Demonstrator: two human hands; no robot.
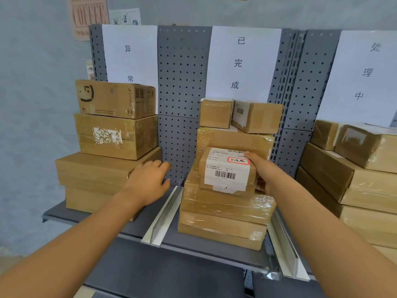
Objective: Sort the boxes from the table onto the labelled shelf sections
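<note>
A parcel sorting room. Taped cardboard boxes [117, 136] stack on a grey pegboard shelf [182, 82]. Paper section labels [242, 61] hang above.

In front of me a grey shelf [210, 252] with two white dividers [165, 214] carries three stacks of brown boxes: a left stack [107, 168] under the 异常 sheet [130, 54], a middle stack [225, 218], and a right stack [352, 186].
</note>
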